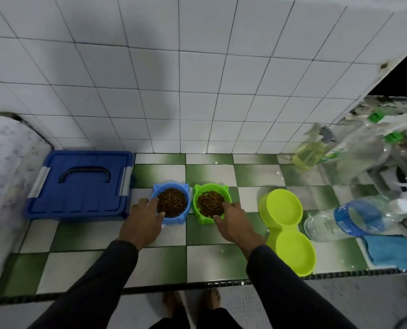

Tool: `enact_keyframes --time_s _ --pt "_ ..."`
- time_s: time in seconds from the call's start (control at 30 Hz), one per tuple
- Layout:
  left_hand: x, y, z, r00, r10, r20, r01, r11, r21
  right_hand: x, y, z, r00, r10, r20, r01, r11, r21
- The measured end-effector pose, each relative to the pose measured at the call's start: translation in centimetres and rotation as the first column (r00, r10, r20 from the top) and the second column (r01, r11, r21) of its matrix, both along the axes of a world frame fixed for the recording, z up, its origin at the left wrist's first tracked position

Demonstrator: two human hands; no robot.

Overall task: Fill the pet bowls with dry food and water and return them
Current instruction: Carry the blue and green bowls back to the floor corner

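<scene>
The left hand (145,220) curls round the near left rim of the blue cat-eared bowl (171,202), thumb at its near edge and fingers round its left side; just left of those fingers sits the closed blue storage box (79,184), so a lift that swings outward could knock the bowl against it and shed kibble (172,202). The bowl looks heaped nearly to the rim with brown pellets, and any tilt probably spills them onto the green-and-white tiled counter (117,264). The right hand (233,222) grips the near right rim of the green cat-eared bowl (211,203), with fingertips over the edge and seemingly touching the food, though how firmly they pinch I cannot tell. The two bowls stand almost touching between the hands, so moving one first may jostle the other. To the right of the right hand's fingers, close by, lies the empty lime double dish (290,231), still dry by the look of it, and beyond it a clear water bottle (354,222) on its side, which might roll if bumped.
</scene>
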State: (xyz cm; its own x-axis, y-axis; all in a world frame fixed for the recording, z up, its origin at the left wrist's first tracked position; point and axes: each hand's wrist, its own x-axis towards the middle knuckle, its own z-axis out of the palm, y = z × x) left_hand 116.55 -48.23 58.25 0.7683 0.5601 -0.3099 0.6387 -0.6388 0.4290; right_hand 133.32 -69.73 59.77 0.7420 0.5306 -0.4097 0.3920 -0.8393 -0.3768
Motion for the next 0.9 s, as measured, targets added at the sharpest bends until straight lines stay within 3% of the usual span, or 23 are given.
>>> enact_keyframes --time_s 0.27,0.43,0.9 --pt "1.1 0.0 -3.3 0.965 0.253 0.075 -0.241 0.96 -0.145 1.5 1.0 -3.6 0.956 -0.232 -0.181 0.254 0.961 0.113" --pt "1.5 0.5 -4.5 0.906 0.419 0.06 -0.399 0.893 -0.208 1.9 1.3 -5.0 0.925 -0.338 -0.171 0.367 0.912 0.183" --pt "2.5 1.1 -6.2 0.896 0.445 0.01 -0.426 0.865 -0.265 3.2 1.8 -6.7 0.883 -0.433 -0.183 0.45 0.89 0.067"
